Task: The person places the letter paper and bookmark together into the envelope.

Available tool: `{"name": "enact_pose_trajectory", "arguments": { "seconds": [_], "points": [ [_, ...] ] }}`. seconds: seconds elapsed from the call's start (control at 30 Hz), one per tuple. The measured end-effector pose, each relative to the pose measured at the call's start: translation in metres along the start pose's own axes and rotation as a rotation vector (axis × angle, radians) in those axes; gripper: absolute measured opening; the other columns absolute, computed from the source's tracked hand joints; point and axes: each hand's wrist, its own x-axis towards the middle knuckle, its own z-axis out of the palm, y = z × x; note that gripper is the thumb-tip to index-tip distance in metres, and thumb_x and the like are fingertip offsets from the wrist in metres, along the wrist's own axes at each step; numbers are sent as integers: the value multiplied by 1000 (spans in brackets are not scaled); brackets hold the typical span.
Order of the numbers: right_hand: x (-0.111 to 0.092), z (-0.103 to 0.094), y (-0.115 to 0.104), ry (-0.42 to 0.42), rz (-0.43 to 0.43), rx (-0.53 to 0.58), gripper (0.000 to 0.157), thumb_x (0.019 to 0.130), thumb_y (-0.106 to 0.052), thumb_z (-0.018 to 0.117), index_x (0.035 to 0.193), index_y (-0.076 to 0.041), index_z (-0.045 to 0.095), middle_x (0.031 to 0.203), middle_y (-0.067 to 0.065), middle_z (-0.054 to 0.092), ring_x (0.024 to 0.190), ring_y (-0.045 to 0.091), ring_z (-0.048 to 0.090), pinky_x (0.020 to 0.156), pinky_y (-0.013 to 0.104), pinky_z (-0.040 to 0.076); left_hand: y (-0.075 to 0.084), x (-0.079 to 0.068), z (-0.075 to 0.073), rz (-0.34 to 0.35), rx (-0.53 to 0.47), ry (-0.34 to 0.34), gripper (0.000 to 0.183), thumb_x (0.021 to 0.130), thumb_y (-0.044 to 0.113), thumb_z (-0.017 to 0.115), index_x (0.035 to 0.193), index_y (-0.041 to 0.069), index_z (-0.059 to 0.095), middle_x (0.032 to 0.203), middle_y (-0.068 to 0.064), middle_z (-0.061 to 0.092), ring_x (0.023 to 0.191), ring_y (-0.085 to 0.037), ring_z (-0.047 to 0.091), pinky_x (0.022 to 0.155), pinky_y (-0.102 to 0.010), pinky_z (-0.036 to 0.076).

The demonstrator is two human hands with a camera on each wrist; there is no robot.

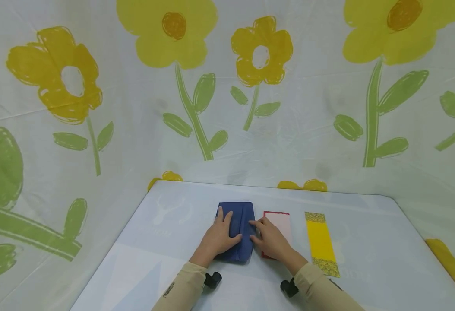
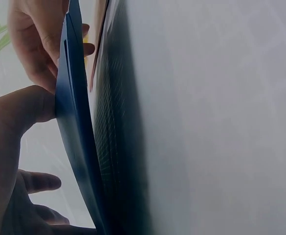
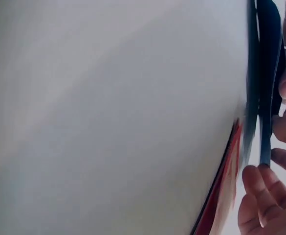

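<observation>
A flat dark blue folder [image 1: 235,216], with a lengthwise fold line, lies on the table. My left hand [image 1: 219,235] rests on its left part, fingers spread and thumb touching near the fold. At the folder's right edge, my right hand [image 1: 269,237] pinches the blue layer. In the right wrist view, fingertips [image 3: 260,181] lie under that edge and the thumb is above it. From the left wrist view the folder [image 2: 77,117] appears edge-on, its near side raised off the table. A pale pink card [image 1: 279,222] with a red border lies partly hidden beneath my right hand.
To the right lies a yellow strip [image 1: 321,242] with patterned ends. The pale table [image 1: 165,242] carries faint printed shapes. Behind and at the sides hangs a flower-print curtain [image 1: 305,129], close to the table's back edge.
</observation>
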Motion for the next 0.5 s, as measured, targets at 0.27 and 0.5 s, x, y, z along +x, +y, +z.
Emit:
{"name": "enact_pose_trajectory", "arguments": {
  "seconds": [0.27, 0.5],
  "points": [
    [6, 1, -2, -66, 86, 150, 41, 96, -19, 72, 136, -11, 63, 98, -1, 60, 82, 10, 54, 73, 32, 49, -3, 1, 2, 9, 4, 10, 90, 90, 49, 71, 158, 6, 32, 163, -33, 14, 123, -49, 58, 90, -54, 55],
    [9, 4, -6, -39, 63, 131, 36, 96, -18, 71, 131, -10, 67, 91, -2, 61, 76, 11, 51, 67, 30, 46, -3, 1, 3, 17, 4, 12, 90, 90, 48, 72, 157, 4, 32, 163, -34, 15, 124, -48, 58, 90, -54, 55]
  ]
}}
